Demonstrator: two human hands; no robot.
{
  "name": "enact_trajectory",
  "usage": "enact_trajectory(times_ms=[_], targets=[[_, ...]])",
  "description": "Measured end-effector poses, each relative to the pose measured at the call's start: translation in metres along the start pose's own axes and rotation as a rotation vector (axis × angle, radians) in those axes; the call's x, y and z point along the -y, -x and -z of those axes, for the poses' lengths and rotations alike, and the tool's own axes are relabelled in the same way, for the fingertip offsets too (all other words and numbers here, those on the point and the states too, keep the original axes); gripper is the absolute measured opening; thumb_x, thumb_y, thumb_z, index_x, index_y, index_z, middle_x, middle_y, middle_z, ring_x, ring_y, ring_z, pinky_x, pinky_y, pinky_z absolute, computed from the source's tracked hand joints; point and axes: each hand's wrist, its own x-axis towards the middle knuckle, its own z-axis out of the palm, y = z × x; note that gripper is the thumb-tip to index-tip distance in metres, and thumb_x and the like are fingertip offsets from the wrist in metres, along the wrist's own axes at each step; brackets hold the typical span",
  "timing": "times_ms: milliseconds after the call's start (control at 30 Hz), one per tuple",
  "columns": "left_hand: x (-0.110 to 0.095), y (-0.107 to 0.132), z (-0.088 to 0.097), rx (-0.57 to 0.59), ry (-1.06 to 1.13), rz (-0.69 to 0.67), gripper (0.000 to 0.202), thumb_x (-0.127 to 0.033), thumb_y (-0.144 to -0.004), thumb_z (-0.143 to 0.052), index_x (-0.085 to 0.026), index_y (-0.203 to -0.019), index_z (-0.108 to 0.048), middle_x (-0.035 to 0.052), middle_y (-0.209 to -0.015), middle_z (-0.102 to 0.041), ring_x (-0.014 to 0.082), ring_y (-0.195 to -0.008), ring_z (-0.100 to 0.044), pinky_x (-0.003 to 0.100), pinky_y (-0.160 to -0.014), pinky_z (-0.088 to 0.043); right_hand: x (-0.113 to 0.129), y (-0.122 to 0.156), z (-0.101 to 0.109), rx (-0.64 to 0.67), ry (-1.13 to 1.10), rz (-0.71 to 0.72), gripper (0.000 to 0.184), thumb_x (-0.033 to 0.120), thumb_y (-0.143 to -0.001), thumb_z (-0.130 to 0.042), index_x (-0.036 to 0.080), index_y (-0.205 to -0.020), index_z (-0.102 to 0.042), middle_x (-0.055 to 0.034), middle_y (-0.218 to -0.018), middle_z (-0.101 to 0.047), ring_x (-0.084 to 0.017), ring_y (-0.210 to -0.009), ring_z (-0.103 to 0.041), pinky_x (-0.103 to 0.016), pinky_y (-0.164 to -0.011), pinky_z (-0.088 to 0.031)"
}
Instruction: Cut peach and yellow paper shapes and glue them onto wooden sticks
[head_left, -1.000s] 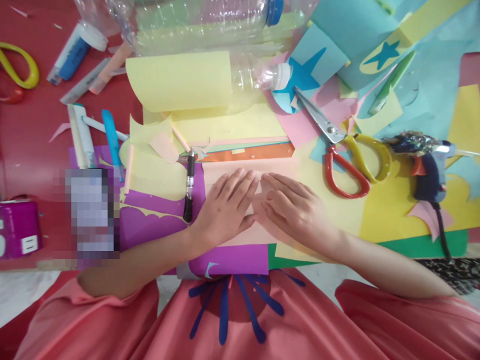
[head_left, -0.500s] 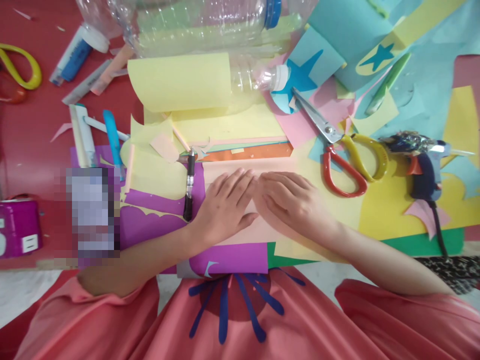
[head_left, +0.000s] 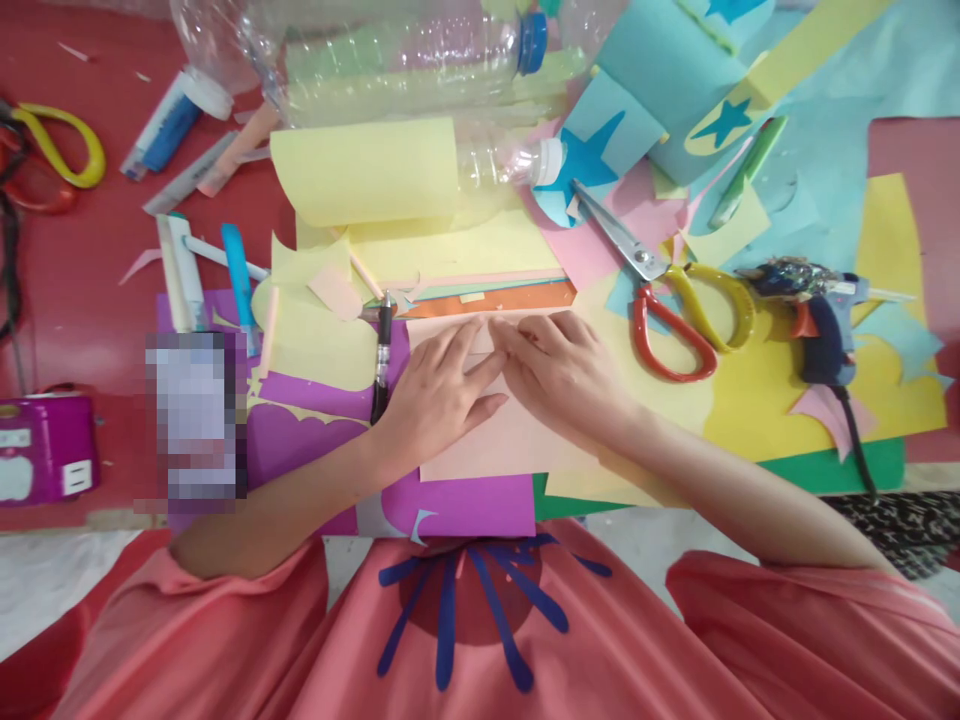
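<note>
A pale pink sheet of paper (head_left: 480, 445) lies in front of me, over purple and pale yellow sheets. Flat on its left part rests my left hand (head_left: 444, 385), fingers stretched toward the sheet's far edge. My right hand (head_left: 559, 365) has its fingers bent and drawn together at that same far edge, gripping the paper there; the exact hold of the fingertips is partly hidden. Both hands' fingertips nearly meet. Left of my left hand lies a black pen (head_left: 383, 350). Large scissors (head_left: 649, 270) with red and yellow handles lie open beyond my right hand.
A bottle wrapped in yellow paper (head_left: 367, 170) and a large clear bottle (head_left: 405, 60) lie at the back. A glue gun (head_left: 825, 325) sits at right, a purple box-like object (head_left: 49, 450) at left. Light blue paper craft (head_left: 675, 80) with stars stands at back right.
My right hand has gone from flat to bent fingers and shifted left and toward the sheet's far edge. My left hand has moved slightly forward. The view has shifted a little.
</note>
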Motion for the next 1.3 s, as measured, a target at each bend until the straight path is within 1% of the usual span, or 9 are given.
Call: enact_trajectory(times_ms=[200,367,500,600,733,833,933,1200,1300], targets=[[0.003,-0.003,0.0,0.029,0.035,0.005,0.045,-0.042,-0.095,-0.047,-0.018,-0.132,-0.059,0.0236,-0.149,-0.043,0.0384,-0.135,-0.047,0.055,-0.106,-0.044,0.004,0.0,-0.002,0.081,-0.002,-0.064,0.038,0.024,-0.099,-0.037,0.014,-0.129,-0.058,-0.0103,-0.098,-0.064,-0.024,-0.088,-0.044,-0.035,-0.077,-0.04],[0.005,-0.005,-0.001,0.034,0.013,-0.001,0.046,-0.044,-0.096,-0.045,-0.018,-0.13,-0.06,0.0245,-0.148,-0.044,0.0386,-0.135,-0.047,0.056,-0.106,-0.043,0.007,-0.003,-0.004,0.136,0.013,-0.071,0.041,0.023,-0.098,-0.035,0.012,-0.133,-0.054,-0.0112,-0.098,-0.063,-0.024,-0.087,-0.043,-0.036,-0.076,-0.037],[0.002,-0.006,0.0,0.068,-0.024,0.003,0.046,-0.044,-0.096,-0.044,-0.017,-0.131,-0.059,0.0238,-0.15,-0.042,0.0378,-0.136,-0.046,0.053,-0.106,-0.044,0.01,-0.006,-0.004,0.201,0.006,-0.098,0.044,0.025,-0.097,-0.036,0.009,-0.136,-0.05,-0.0136,-0.101,-0.061,-0.026,-0.091,-0.043,-0.037,-0.077,-0.036],[-0.003,-0.003,0.004,0.101,-0.044,0.046,0.048,-0.043,-0.096,-0.046,-0.021,-0.138,-0.053,0.0207,-0.154,-0.039,0.0368,-0.139,-0.043,0.051,-0.107,-0.044,0.011,-0.008,-0.001,0.252,0.001,-0.132,0.044,0.025,-0.096,-0.038,0.011,-0.136,-0.05,-0.0134,-0.1,-0.061,-0.026,-0.092,-0.045,-0.036,-0.078,-0.036],[-0.003,0.006,0.007,0.106,-0.069,0.141,0.052,-0.042,-0.095,-0.049,-0.029,-0.145,-0.045,0.0191,-0.155,-0.037,0.0376,-0.138,-0.044,0.054,-0.104,-0.044,0.002,0.0,0.002,0.232,0.082,-0.185,0.043,0.019,-0.096,-0.033,0.01,-0.133,-0.053,-0.0134,-0.094,-0.062,-0.025,-0.088,-0.047,-0.036,-0.074,-0.036],[0.001,0.013,0.009,0.11,-0.096,0.204,0.052,-0.045,-0.094,-0.05,-0.031,-0.144,-0.045,0.0207,-0.153,-0.04,0.0396,-0.136,-0.046,0.057,-0.097,-0.048,-0.011,0.011,0.004,0.213,0.125,-0.228,0.045,0.011,-0.093,-0.033,0.013,-0.132,-0.056,-0.0129,-0.091,-0.062,-0.025,-0.084,-0.049,-0.037,-0.071,-0.037],[0.003,0.018,0.01,0.1,-0.081,0.257,0.051,-0.046,-0.094,-0.05,-0.033,-0.143,-0.047,0.0209,-0.153,-0.04,0.0406,-0.135,-0.046,0.058,-0.093,-0.05,-0.022,0.021,0.005,0.2,0.139,-0.268,0.046,0.01,-0.091,-0.033,0.015,-0.13,-0.057,-0.012,-0.087,-0.061,-0.025,-0.08,-0.048,-0.04,-0.071,-0.038],[0.0,0.022,0.013,0.087,-0.058,0.306,0.051,-0.048,-0.094,-0.048,-0.033,-0.142,-0.048,0.0212,-0.155,-0.037,0.0419,-0.137,-0.043,0.059,-0.092,-0.049,-0.03,0.03,0.01,0.233,0.103,-0.326,0.044,0.021,-0.095,-0.033,0.014,-0.132,-0.057,-0.0133,-0.087,-0.058,-0.028,-0.083,-0.05,-0.045,-0.075,-0.041],[0.0,0.023,0.013,0.086,-0.079,0.3,0.05,-0.046,-0.094,-0.049,-0.033,-0.143,-0.047,0.0214,-0.153,-0.039,0.0409,-0.138,-0.043,0.059,-0.092,-0.049,-0.028,0.031,0.009,0.218,0.112,-0.295,0.048,0.037,-0.095,-0.041,0.01,-0.132,-0.055,-0.0138,-0.089,-0.058,-0.029,-0.086,-0.049,-0.045,-0.076,-0.042]])
